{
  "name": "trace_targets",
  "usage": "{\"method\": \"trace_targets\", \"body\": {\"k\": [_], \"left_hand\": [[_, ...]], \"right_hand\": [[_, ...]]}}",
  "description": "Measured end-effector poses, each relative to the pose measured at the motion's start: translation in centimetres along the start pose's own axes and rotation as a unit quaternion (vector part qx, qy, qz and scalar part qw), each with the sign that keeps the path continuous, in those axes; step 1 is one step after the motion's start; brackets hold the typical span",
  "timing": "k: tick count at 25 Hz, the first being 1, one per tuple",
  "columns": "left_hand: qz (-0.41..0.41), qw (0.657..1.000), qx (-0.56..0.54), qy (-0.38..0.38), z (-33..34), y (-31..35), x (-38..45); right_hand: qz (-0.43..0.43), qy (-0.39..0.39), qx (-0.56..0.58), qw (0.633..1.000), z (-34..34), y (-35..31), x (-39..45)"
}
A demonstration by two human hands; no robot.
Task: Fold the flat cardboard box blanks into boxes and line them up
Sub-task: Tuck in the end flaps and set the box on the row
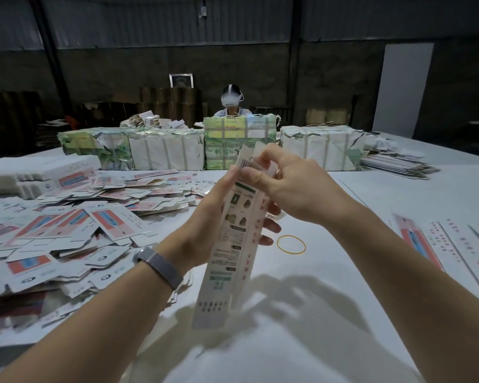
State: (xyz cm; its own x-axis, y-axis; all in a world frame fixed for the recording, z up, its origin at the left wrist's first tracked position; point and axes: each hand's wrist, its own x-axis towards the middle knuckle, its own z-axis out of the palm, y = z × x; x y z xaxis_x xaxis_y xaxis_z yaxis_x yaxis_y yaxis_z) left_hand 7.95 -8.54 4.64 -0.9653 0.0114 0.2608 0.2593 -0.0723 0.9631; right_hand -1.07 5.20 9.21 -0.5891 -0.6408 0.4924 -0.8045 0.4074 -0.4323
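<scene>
Large white flat-topped table (329, 313), spanning the whole view. On left portion: loose heap of flat white cardboard box blanks with red-and-blue printed panels (67, 233), overlapping in disorder. Behind heap, at far left: squared stack of white blanks (39, 175). Across far edge: row of paper-wrapped, strapped bundles (205, 146), wrapping torn in places. At far right: low fanned stack of flat printed sheets (396, 164). At right edge: long white boxes with red print (454, 244), side by side. Near centre: single yellow rubber band (291, 244), lying flat on bare surface.
</scene>
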Motion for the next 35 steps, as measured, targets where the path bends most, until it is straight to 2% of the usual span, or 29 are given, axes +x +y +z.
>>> {"method": "trace_targets", "body": {"k": [2,6,10,12,16,20,22,24,28,35], "left_hand": [[0.009,0.999,0.047,-0.003,0.0,0.8,0.7],[-0.031,0.991,0.124,-0.04,0.1,0.7,1.8],[-0.008,0.996,0.076,-0.049,0.0,0.6,1.5],[-0.001,0.995,0.086,-0.04,0.0,0.6,1.3],[0.036,0.995,0.083,0.033,0.5,0.6,1.6],[0.125,0.989,0.008,0.081,1.7,0.8,1.6],[0.159,0.983,-0.018,0.092,2.3,0.9,1.6],[0.182,0.977,-0.017,0.113,2.7,0.8,1.5],[0.2,0.97,-0.029,0.139,3.1,0.5,1.4],[0.168,0.981,-0.011,0.101,3.1,0.6,1.4]], "right_hand": [[0.001,-0.006,-0.009,1.0,-0.6,0.3,0.1],[0.018,-0.012,-0.033,0.999,-1.5,1.0,0.3],[-0.012,0.006,0.043,0.999,-0.8,0.8,0.3],[-0.018,0.018,0.058,0.998,-1.0,0.5,0.3],[-0.046,0.094,0.114,0.988,-1.3,0.3,0.2],[-0.065,0.165,0.204,0.963,-0.7,-0.1,-0.1],[-0.059,0.165,0.311,0.934,0.1,-0.1,-0.3],[-0.055,0.162,0.371,0.913,1.1,-0.2,-0.4],[-0.046,0.18,0.376,0.908,2.3,-0.5,-0.5],[-0.028,0.192,0.384,0.903,2.0,-0.6,-0.6]]}}
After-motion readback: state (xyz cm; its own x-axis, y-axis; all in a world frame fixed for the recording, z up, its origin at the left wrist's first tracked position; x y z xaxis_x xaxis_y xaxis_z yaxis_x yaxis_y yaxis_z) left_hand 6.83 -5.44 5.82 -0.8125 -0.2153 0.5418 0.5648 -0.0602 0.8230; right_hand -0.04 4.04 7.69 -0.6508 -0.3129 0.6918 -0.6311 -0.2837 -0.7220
